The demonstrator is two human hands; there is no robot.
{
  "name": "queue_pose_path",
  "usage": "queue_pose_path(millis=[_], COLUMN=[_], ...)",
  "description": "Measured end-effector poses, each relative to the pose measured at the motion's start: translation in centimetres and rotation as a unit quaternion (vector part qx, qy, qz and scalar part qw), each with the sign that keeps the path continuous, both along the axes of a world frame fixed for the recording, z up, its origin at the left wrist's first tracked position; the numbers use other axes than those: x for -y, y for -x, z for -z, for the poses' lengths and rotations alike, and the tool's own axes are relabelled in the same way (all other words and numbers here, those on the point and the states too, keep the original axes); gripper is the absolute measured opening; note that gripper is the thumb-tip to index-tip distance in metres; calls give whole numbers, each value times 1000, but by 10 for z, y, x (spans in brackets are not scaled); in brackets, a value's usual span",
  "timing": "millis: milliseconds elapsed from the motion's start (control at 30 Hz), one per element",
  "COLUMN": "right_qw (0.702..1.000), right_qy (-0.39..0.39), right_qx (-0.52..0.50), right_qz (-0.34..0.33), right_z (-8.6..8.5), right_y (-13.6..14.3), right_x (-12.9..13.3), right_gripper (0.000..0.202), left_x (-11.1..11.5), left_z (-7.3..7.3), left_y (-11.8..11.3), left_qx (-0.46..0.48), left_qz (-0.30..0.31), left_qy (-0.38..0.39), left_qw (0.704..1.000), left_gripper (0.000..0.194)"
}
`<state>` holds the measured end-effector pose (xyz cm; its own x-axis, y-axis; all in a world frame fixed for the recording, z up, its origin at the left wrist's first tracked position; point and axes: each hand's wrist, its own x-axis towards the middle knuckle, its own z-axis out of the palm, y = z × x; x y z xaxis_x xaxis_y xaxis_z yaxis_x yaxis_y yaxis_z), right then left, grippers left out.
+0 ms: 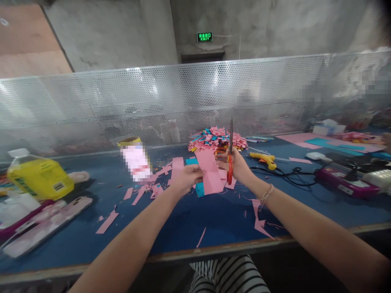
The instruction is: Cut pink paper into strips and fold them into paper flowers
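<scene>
My left hand (188,178) pinches the left edge of a pink paper strip (210,173), which stands upright above the table. In my right hand (238,165) is a pair of scissors (230,162) with orange-red handles, its blades pointing up and looking closed. Some fingers of that hand reach toward the strip's right edge; whether they touch it I cannot tell. Behind the strip lies a pile of fringed pink, blue and orange paper (216,138). Beneath and beside my hands are blue paper (199,189) and another pink piece (177,167).
Pink scraps (143,191) litter the blue table (180,228). At left are a yellow liquid jug (39,175) and a phone (49,228); a lit phone screen (134,160) stands further in. A yellow glue gun (263,159) and purple power strip (346,181) lie right, before a perforated metal screen (171,101).
</scene>
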<state>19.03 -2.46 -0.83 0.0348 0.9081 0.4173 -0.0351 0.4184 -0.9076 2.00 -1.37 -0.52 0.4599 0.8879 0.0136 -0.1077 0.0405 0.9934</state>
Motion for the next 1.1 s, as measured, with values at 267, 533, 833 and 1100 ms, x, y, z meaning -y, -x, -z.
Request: queue_pose_path(millis=[267, 533, 833, 1100], right_qw=[993, 987, 991, 996], right_qy=[81, 94, 76, 22], right_qx=[-69, -106, -82, -88], right_qz=[-54, -77, -68, -9], right_z=[-1, -1, 1, 1], right_y=[5, 3, 4, 10], right_x=[7, 8, 8, 3], right_gripper=[43, 42, 42, 40], left_x=[-3, -4, -1, 6], left_z=[-1, -2, -4, -6], left_y=[4, 5, 4, -4], left_qx=[31, 45, 36, 60], left_qz=[7, 14, 17, 2], left_qy=[-6, 10, -10, 45], left_qw=[999, 999, 999, 997], left_gripper=[7, 15, 9, 16])
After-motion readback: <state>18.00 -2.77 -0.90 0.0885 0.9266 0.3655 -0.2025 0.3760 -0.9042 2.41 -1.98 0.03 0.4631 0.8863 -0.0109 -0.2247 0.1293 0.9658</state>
